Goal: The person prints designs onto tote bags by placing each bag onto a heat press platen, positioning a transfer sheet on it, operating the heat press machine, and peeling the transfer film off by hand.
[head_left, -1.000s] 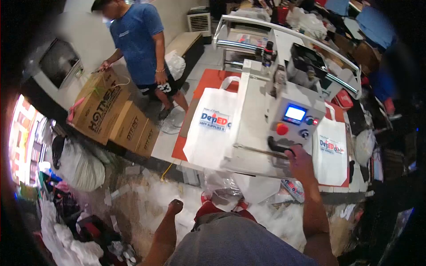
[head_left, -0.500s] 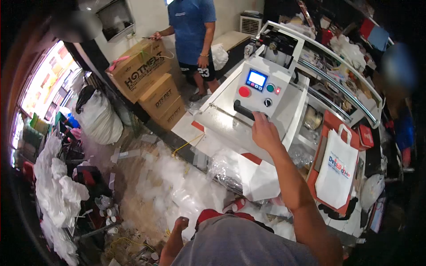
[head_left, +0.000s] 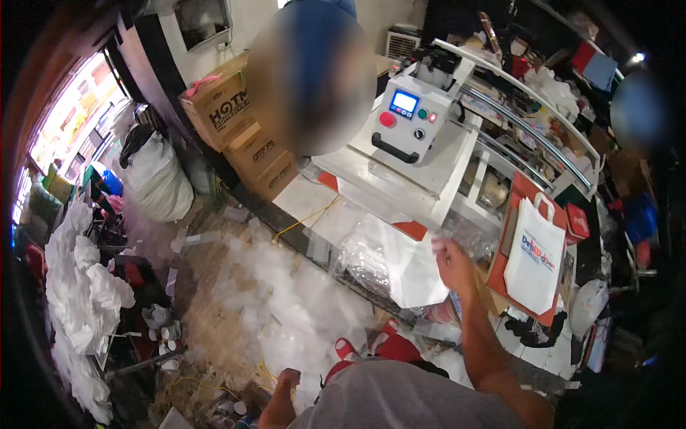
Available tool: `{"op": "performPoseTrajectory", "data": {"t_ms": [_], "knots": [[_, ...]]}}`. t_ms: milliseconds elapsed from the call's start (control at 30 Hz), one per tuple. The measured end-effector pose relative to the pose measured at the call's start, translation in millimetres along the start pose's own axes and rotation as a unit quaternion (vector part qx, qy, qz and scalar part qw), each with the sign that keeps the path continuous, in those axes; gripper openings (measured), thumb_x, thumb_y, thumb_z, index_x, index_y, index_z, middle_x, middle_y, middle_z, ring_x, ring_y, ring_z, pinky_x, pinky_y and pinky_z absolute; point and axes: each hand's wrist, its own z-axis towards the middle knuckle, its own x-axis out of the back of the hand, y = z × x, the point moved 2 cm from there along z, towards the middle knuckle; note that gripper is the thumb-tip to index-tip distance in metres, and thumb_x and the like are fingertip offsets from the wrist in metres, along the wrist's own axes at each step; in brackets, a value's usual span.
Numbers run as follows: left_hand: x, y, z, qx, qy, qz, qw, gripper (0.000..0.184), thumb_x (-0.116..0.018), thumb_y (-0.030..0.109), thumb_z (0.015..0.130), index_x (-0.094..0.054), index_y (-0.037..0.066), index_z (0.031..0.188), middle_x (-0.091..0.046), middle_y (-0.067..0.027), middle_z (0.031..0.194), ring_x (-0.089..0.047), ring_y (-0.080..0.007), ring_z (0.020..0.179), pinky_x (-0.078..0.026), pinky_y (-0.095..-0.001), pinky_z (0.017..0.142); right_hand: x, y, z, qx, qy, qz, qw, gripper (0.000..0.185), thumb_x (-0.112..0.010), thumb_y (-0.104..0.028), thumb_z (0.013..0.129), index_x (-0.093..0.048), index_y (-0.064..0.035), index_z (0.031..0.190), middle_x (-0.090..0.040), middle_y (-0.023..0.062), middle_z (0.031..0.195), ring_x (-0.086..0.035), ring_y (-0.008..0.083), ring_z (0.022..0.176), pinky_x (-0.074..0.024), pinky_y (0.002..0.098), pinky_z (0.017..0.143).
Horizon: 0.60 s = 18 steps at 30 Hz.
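A white heat press (head_left: 411, 171) has a control box with a lit screen (head_left: 404, 104), a red button and a black handle (head_left: 394, 149). Below the handle, apart from it, my right hand (head_left: 454, 266) is in the air near a blank white bag (head_left: 414, 275), fingers loosely apart and slightly blurred. To the right, a white printed bag (head_left: 534, 254) lies flat on an orange-red platen (head_left: 500, 275). Low beside my body, my left hand (head_left: 287, 379) hangs near no object; its fingers are too small and hidden to read.
Cardboard boxes (head_left: 218, 114) are stacked at the back left, by a person (head_left: 321, 71), mostly blurred. A full white sack (head_left: 158, 182) stands at the left. White fluffy material (head_left: 286, 300) covers the floor. A yellow cord (head_left: 304, 220) runs beside the press. Metal rails (head_left: 522, 136) extend right.
The press head has slid left, leaving the printed bag on the right platen exposed. My right hand has let go of the black handle and moved down. The view has shifted left.
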Motion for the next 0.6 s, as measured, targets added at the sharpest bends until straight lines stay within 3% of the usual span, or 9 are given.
{"op": "performPoseTrajectory", "data": {"t_ms": [67, 133, 200, 267, 333, 467, 533, 567, 600], "knots": [[7, 3, 7, -0.031, 0.016, -0.075, 0.997, 0.009, -0.065, 0.02, 0.077, -0.066, 0.012, 0.074, -0.069, -0.0065, 0.075, -0.069, -0.0262, 0.075, -0.056, -0.0362, 0.07, 2, 39, -56, -0.08, -0.014, 0.04, 0.996, 0.018, -0.056, -0.007, 0.094, -0.065, -0.0036, 0.109, -0.068, 0.0175, 0.105, -0.069, 0.0278, 0.09, -0.0566, 0.0359, 0.077], [41, 14, 20, 0.03, 0.022, 0.094, 0.995, 0.007, -0.06, 0.015, 0.074, -0.066, 0.013, 0.072, -0.069, -0.0061, 0.074, -0.069, -0.0268, 0.074, -0.055, -0.0367, 0.066, 16, 71, -105, -0.104, -0.005, 0.024, 0.994, 0.016, -0.057, -0.009, 0.095, -0.066, -0.0025, 0.107, -0.069, 0.0149, 0.099, -0.068, 0.0232, 0.085, -0.0545, 0.0334, 0.074], [62, 17, 46, 0.055, 0.065, -0.003, 0.996, 0.012, -0.057, 0.015, 0.072, -0.068, 0.011, 0.068, -0.07, -0.0108, 0.076, -0.069, -0.0285, 0.076, -0.056, -0.0374, 0.068, 40, 102, -148, -0.105, -0.004, -0.009, 0.994, 0.017, -0.055, -0.01, 0.097, -0.065, -0.0013, 0.107, -0.07, 0.0127, 0.094, -0.067, 0.0196, 0.081, -0.0526, 0.0313, 0.073], [57, 0, 97, 0.173, 0.085, -0.195, 0.962, 0.03, -0.052, 0.025, 0.082, -0.071, 0.002, 0.081, -0.069, -0.0254, 0.093, -0.067, -0.0439, 0.091, -0.055, -0.0469, 0.084, 68, 160, -183, -0.165, 0.067, 0.031, 0.983, 0.013, -0.06, -0.012, 0.095, -0.066, -0.002, 0.1, -0.07, 0.0158, 0.092, -0.069, 0.0273, 0.081, -0.0534, 0.0347, 0.071], [138, 48, 118, 0.219, 0.131, -0.224, 0.941, 0.037, -0.05, 0.031, 0.085, -0.071, 0.0, 0.088, -0.066, -0.0294, 0.099, -0.064, -0.0452, 0.099, -0.052, -0.0491, 0.089, 123, 176, -202, -0.091, 0.131, -0.069, 0.985, 0.015, -0.06, -0.015, 0.095, -0.065, -0.0007, 0.095, -0.068, 0.0158, 0.084, -0.068, 0.0301, 0.079, -0.0522, 0.0375, 0.07], [253, 152, 186, 0.143, 0.233, -0.248, 0.929, 0.031, -0.057, 0.029, 0.088, -0.069, 0.001, 0.094, -0.069, -0.0248, 0.097, -0.066, -0.0421, 0.095, -0.053, -0.047, 0.084, 221, 250, -239, -0.146, 0.214, -0.128, 0.957, 0.027, -0.054, -0.024, 0.098, -0.062, 0.0002, 0.09, -0.066, 0.0181, 0.086, -0.067, 0.0331, 0.081, -0.0507, 0.0412, 0.071], [302, 222, 218, 0.052, 0.317, -0.227, 0.919, 0.022, -0.06, 0.023, 0.089, -0.067, 0.002, 0.091, -0.069, -0.0213, 0.089, -0.068, -0.04, 0.084, -0.055, -0.0468, 0.075, 271, 286, -242, -0.167, 0.224, -0.147, 0.949, 0.031, -0.05, -0.026, 0.099, -0.062, 0.0017, 0.091, -0.065, 0.0208, 0.09, -0.066, 0.0347, 0.083, -0.0501, 0.0426, 0.073], [302, 237, 255, -0.078, 0.367, -0.039, 0.926, 0.017, -0.06, 0.019, 0.089, -0.066, 0.004, 0.089, -0.069, -0.0199, 0.085, -0.068, -0.0367, 0.081, -0.055, -0.0446, 0.072, 294, 299, -242, -0.226, 0.25, -0.146, 0.93, 0.03, -0.05, -0.024, 0.098, -0.063, 0.0027, 0.095, -0.065, 0.0226, 0.092, -0.065, 0.0367, 0.086, -0.0499, 0.0436, 0.076], [337, 291, 261, -0.093, 0.372, -0.103, 0.918, 0.014, -0.061, 0.016, 0.089, -0.066, 0.004, 0.089, -0.068, -0.0191, 0.083, -0.068, -0.0351, 0.08, -0.055, -0.0432, 0.072, 315, 313, -242, -0.285, 0.274, -0.141, 0.908, 0.029, -0.05, -0.022, 0.097, -0.064, 0.0038, 0.098, -0.064, 0.0243, 0.094, -0.064, 0.0387, 0.089, -0.0497, 0.0446, 0.078]]}}
